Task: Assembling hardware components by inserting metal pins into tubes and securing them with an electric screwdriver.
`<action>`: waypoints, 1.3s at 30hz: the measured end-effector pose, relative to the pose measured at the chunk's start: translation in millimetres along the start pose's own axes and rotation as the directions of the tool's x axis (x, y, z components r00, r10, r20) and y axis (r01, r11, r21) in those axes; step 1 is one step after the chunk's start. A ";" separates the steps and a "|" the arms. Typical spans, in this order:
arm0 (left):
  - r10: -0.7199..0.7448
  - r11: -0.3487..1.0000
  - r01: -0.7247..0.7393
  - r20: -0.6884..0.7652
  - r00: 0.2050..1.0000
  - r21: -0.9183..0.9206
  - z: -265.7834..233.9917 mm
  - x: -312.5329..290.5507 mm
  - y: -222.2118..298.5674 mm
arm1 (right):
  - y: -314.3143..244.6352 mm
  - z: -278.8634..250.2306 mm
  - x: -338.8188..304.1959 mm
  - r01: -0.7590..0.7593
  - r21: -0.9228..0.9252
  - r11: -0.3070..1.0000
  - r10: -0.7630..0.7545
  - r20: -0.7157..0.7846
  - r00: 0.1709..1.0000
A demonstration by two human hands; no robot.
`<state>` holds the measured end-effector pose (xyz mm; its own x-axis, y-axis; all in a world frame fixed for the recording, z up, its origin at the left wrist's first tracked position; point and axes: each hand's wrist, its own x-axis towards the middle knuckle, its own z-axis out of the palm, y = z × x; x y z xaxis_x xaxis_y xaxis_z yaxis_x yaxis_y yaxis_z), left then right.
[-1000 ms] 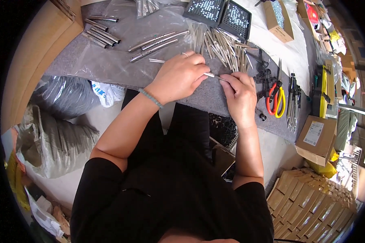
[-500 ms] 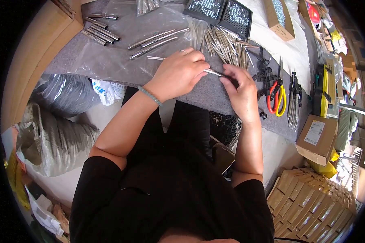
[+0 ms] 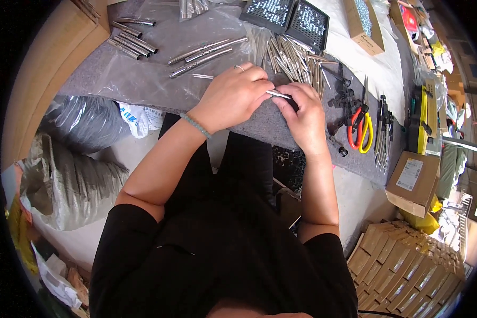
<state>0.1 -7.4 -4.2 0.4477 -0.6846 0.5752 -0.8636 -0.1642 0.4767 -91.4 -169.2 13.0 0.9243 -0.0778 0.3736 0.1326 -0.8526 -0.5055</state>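
A thin silvery metal rod (image 3: 279, 94) runs slantwise through my left hand (image 3: 234, 98), which is closed around it in a pinch above the grey cloth. Its left end sticks out past the knuckles. My right hand (image 3: 307, 116) is closed at the rod's right end, thumb and fingers curled round a small black part (image 3: 293, 104) mostly hidden by them. Just beyond the hands lies a loose pile of similar thin metal rods (image 3: 297, 63). Thicker slotted metal tubes (image 3: 206, 53) rest on clear plastic to the left.
Red-and-yellow-handled scissors (image 3: 361, 132), a bundle of thin black-topped tools (image 3: 384, 132) and small black parts (image 3: 346, 98) lie at the right. A black perforated case (image 3: 309, 26) holds small pale pieces at the back. More metal tubes (image 3: 127, 45) lie far left; a cardboard box (image 3: 413, 183) stands right.
My right hand has moved left, bringing the black part up to the rod's right end. My left hand stays nearly still.
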 end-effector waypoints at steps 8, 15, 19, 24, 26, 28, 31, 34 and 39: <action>-0.011 1.000 0.010 0.012 1.000 0.005 0.4 0.0 -1.0 | 2.0 1.8 1.4 0.035 -0.017 0.999 -0.036 -0.025 0.999; -0.048 0.999 0.048 0.035 0.998 0.001 -1.5 0.9 0.8 | -8.0 -5.7 1.2 -0.105 0.046 0.993 0.106 -0.030 0.994; -0.058 0.998 0.058 0.039 0.998 -0.006 -2.2 1.7 2.4 | 1.8 -11.2 -5.7 -0.078 -0.009 0.997 0.077 -0.037 0.996; -0.055 0.998 0.055 0.046 0.997 0.014 -1.8 3.2 1.0 | 5.7 -6.1 -7.0 -0.036 -0.024 0.999 0.036 -0.007 0.999; -0.064 0.998 0.063 0.048 0.997 0.020 -0.9 4.5 1.3 | 5.4 -9.1 -4.1 0.028 -0.037 0.999 -0.030 -0.030 0.999; -0.071 0.997 0.070 0.047 0.996 0.027 -1.7 5.8 1.1 | 1.0 -16.8 -0.9 -0.130 0.081 0.988 0.133 -0.030 0.991; -0.064 0.998 0.061 0.094 0.994 0.033 -6.5 5.1 5.1 | 15.0 -27.8 -2.2 -0.283 0.296 0.912 0.322 -0.090 0.943; -0.003 0.995 -0.014 0.179 0.984 0.095 -10.5 4.5 6.8 | 3.5 -44.7 26.0 -0.288 0.420 0.861 0.400 -0.209 0.892; -0.016 0.994 -0.005 0.186 0.982 0.110 -5.2 0.3 5.1 | -6.5 -72.0 124.2 0.123 0.331 0.936 0.098 -0.577 0.811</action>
<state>-3.0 -4.7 1.9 0.4105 -0.8019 0.4341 -0.8860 -0.2382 0.3979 -3.3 -210.5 118.7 0.5560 -0.4447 0.7022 0.3558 -0.6362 -0.6846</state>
